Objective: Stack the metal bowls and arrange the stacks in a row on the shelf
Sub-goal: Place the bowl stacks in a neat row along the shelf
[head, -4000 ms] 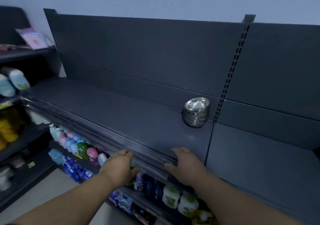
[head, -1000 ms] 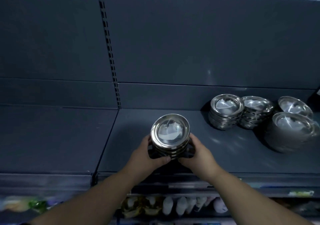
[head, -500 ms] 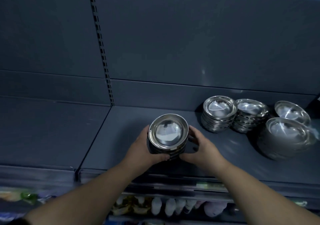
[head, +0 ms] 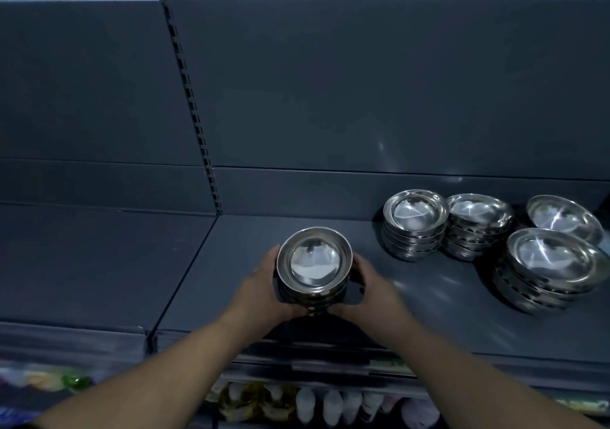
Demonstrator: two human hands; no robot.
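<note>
A stack of small metal bowls (head: 313, 260) is held over the front middle of the dark grey shelf (head: 429, 296). My left hand (head: 264, 291) grips its left side and my right hand (head: 369, 288) grips its right side, fingers curled round the lower bowls. To the right, two more small bowl stacks (head: 414, 224) (head: 477, 224) stand side by side near the back panel. Further right is a stack of larger bowls (head: 548, 270), with another large bowl (head: 564, 217) behind it.
A slotted upright (head: 191, 98) divides the back panel, and the shelf section (head: 99, 263) to its left is bare. Below the shelf's front edge, a lower shelf holds bottles (head: 330, 405) and coloured packets (head: 39, 380).
Four seconds ago my hands rested on the shelf edge, away from a stack. Over the last second both hands keep holding the stack; the view tilted up and the stack shifted slightly left.
</note>
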